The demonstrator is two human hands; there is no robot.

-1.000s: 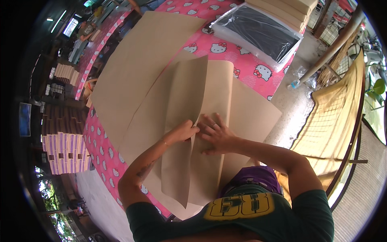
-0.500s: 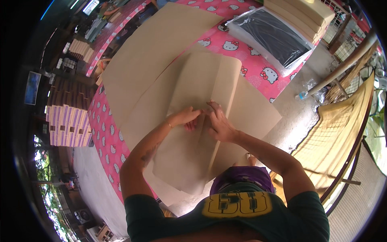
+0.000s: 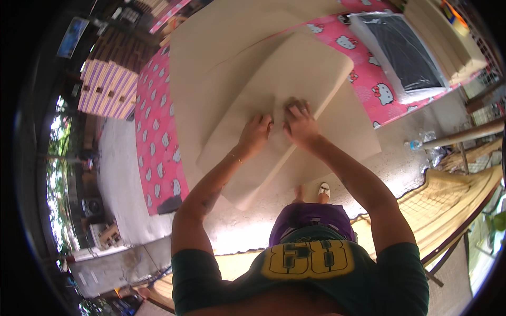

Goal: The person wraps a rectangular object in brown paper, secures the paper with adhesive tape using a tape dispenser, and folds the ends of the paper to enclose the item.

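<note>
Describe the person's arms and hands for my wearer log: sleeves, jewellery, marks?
Both forearms are bare, with short dark green sleeves. The left hand has a thin bracelet at its wrist; a dark mark, perhaps a tattoo, shows on that forearm. The right hand wears a ring.

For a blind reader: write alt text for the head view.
Both hands, left hand and right hand, press side by side on a folded tan cardboard sheet lying over larger sheets on a pink patterned tablecloth. A black panel in clear wrap lies at the far right.

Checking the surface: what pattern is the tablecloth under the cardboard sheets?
Pink tablecloth with white cartoon cats, head view.
</note>
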